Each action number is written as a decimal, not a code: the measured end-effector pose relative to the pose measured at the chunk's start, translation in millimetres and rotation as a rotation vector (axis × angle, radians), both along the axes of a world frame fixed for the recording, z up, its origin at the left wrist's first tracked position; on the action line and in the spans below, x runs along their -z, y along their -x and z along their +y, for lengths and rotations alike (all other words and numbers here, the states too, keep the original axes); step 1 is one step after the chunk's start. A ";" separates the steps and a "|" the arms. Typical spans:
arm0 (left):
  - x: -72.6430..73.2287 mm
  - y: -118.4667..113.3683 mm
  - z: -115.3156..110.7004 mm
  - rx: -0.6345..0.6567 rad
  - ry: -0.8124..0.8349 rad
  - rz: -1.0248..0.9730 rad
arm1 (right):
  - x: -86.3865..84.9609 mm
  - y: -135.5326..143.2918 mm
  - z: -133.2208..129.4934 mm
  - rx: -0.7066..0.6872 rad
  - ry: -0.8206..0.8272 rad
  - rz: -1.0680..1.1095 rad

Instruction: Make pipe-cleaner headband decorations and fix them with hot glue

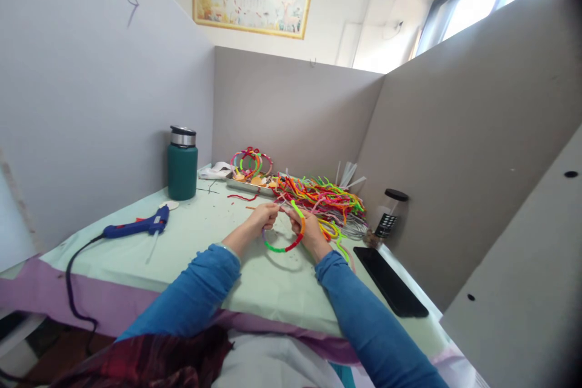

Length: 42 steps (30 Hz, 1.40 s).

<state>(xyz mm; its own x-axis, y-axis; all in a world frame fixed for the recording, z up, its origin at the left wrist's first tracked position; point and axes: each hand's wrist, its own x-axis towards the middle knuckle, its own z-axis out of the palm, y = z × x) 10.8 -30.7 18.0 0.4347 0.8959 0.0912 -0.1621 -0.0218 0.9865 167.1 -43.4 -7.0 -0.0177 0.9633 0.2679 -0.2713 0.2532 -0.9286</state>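
Both sides gripped, I note: left hand (267,216) and right hand (309,231) pinch far parts of a multicoloured, fuzzy hoop (285,250), presumably to steady it.

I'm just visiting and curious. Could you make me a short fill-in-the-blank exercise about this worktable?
1. On the hoop held by the left hand and right hand, red sits between orange and ____.
2. The glue gun lies toward the table's ____ side.
3. The colour of the phone is ____.
4. The bottle stands ____, rather than lying down.

Missing words: green; left; black; upright.
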 end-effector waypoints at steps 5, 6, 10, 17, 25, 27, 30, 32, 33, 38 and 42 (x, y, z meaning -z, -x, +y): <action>0.9 -2.4 1.1 -0.093 -0.061 0.031 | 0.0 0.9 -4.3 -0.090 0.001 -0.015; 0.8 -2.9 0.8 -0.107 -0.070 0.044 | 0.8 0.7 -4.7 -0.122 0.005 -0.030; 1.0 -5.4 -0.4 -0.144 -0.130 0.135 | 3.6 -0.2 -5.7 -0.204 -0.008 -0.085; 5.6 -8.9 3.5 -0.175 -0.348 0.234 | 0.5 0.8 -10.6 -0.243 -0.005 -0.067; 8.5 -8.6 8.4 -0.241 -0.417 0.272 | -1.7 -1.2 -10.8 -0.279 0.007 -0.060; 7.2 -7.5 6.4 -0.217 -0.331 0.298 | 0.5 -4.1 -6.9 -0.264 0.034 -0.069; 4.7 -4.1 3.0 -0.120 -0.181 0.237 | 3.1 -8.2 -1.2 -0.209 0.078 -0.089; 2.7 -1.3 1.2 -0.058 -0.096 0.174 | 3.0 -9.6 0.3 -0.179 0.083 -0.102; 1.5 0.2 0.6 -0.033 -0.065 0.151 | 2.4 -9.8 0.3 -0.174 0.077 -0.107; -2.7 5.8 0.1 0.078 0.041 0.096 | -1.3 -10.5 -1.3 -0.195 0.051 -0.079; -0.7 6.5 -1.1 0.233 0.067 0.111 | -1.4 -11.7 -0.1 -0.161 0.086 -0.028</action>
<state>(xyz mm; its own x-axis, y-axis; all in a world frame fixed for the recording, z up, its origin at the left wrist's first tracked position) 4.3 -31.7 18.7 0.6342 0.7728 -0.0246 -0.0461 0.0696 0.9965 178.8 -43.6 -5.6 -0.1795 0.9667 0.1822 -0.2757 0.1283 -0.9527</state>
